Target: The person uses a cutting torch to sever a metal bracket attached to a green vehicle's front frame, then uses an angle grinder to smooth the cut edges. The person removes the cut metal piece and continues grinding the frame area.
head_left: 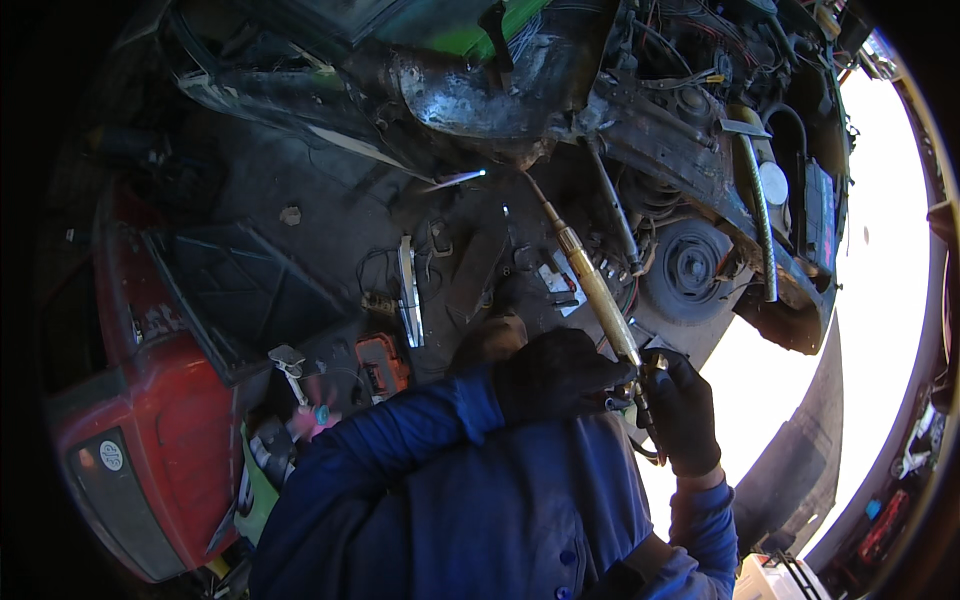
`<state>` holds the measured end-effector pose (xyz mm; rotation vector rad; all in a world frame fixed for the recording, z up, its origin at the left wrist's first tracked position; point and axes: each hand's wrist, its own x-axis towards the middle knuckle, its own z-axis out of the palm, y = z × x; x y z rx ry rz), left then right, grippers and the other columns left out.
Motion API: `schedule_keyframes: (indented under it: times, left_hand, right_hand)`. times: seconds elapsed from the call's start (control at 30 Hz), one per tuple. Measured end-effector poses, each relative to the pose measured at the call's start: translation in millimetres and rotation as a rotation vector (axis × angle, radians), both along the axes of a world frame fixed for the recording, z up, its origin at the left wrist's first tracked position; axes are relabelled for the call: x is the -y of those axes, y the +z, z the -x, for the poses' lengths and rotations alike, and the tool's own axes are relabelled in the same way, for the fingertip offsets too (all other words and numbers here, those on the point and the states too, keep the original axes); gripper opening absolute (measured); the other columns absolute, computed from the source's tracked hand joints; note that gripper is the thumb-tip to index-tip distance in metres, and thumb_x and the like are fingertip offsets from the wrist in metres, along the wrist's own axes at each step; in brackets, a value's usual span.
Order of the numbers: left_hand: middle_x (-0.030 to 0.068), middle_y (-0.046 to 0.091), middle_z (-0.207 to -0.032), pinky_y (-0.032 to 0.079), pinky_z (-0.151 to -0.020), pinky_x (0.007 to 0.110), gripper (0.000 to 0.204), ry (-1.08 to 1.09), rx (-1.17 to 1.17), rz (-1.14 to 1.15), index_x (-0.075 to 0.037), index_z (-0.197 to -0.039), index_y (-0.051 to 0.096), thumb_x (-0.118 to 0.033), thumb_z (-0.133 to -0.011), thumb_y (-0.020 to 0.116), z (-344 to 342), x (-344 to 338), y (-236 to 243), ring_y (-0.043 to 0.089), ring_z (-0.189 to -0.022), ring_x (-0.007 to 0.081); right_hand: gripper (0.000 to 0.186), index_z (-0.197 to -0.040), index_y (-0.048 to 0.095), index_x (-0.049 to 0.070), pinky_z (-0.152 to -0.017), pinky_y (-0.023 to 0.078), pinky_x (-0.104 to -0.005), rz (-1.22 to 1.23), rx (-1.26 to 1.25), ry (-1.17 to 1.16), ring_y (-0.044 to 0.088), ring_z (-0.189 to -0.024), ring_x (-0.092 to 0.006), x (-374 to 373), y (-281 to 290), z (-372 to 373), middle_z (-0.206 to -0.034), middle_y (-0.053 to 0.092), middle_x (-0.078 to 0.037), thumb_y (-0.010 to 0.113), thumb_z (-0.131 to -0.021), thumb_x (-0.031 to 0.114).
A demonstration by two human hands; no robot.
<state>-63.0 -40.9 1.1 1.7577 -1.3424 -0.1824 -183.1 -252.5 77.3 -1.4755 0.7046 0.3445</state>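
Observation:
A brass gas torch point(600, 295) slants up and away from my body. Its thin tip points toward the stripped car's rusty wheel arch. Just left of the tip shows a narrow blue-white flame point(458, 180). My left hand point(560, 378), in a dark glove, is closed at the valve end of the torch. There my right hand point(686, 412), gloved too, has its fingers round a valve knob, with a hose bending below. The glove hides part of the left fingers' hold.
The stripped car body point(470, 95) spans the far side. A wheel point(688, 268) is at its right. Tools and a shiny metal strip point(409, 292) lie on the floor, near an orange case point(382, 366). A red vehicle panel point(170, 450) stands at the left.

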Motion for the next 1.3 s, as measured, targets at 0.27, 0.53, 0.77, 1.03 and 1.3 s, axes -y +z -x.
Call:
schedule_keyframes:
  times: [0.27,0.53,0.77,1.03,1.3]
  left_hand:
    - [0.01,0.076,-0.103,0.06,-0.086,0.043,0.067,0.116,-0.108,-0.145,-0.014,-0.144,0.071,-0.04,-0.086,0.093,-38.9,-19.4,45.4,0.074,-0.094,0.0297]
    - [0.0079,0.065,-0.103,0.052,-0.076,0.032,0.038,0.58,-0.282,0.163,-0.002,-0.137,0.057,-0.034,-0.116,0.056,-207.0,-74.5,165.3,0.063,-0.09,0.0127]
    - [0.0126,0.073,-0.117,0.055,-0.096,0.043,0.042,0.537,0.261,-0.598,-0.01,-0.129,0.072,-0.045,-0.11,0.06,-439.3,-31.3,155.1,0.072,-0.107,0.0315]
    - [0.0157,0.073,-0.134,0.051,-0.112,0.052,0.054,0.677,0.709,-0.893,-0.017,-0.13,0.074,-0.061,-0.099,0.067,-520.3,-28.4,111.8,0.068,-0.126,0.0393]
    - [0.0119,0.073,-0.118,0.056,-0.095,0.036,0.026,0.691,0.411,0.295,-0.003,-0.123,0.074,-0.023,-0.107,0.07,-341.0,-21.6,149.6,0.071,-0.105,0.0207]
  right_hand:
    - [0.032,-0.131,0.07,0.0,-0.089,0.052,-0.03,0.011,-0.002,0.02,0.062,-0.097,-0.01,3.2,-16.3,-1.0,-0.108,0.072,-0.001,0.065,-0.112,0.025]
    - [0.027,-0.127,0.071,0.0,-0.083,0.053,-0.0297,0.037,-0.029,-0.031,0.062,-0.091,-0.0099,-0.3,-40.3,7.4,-0.104,0.071,0.0,0.066,-0.111,0.021]
    - [0.024,-0.124,0.071,0.0,-0.081,0.053,-0.0305,0.063,-0.051,-0.08,0.062,-0.09,-0.0097,-15.8,-53.4,3.8,-0.101,0.071,-0.002,0.066,-0.109,0.018]
    - [0.025,-0.125,0.071,0.0,-0.083,0.054,-0.0306,0.075,0.034,-0.121,0.064,-0.092,-0.011,-34.3,-57.7,-7.0,-0.1,0.07,-0.003,0.063,-0.111,0.02]
    - [0.028,-0.129,0.07,-0.001,-0.085,0.055,-0.0311,0.268,0.236,0.029,0.067,-0.094,-0.0128,-32.2,-81.1,-14.5,-0.103,0.074,-0.005,0.064,-0.111,0.02]
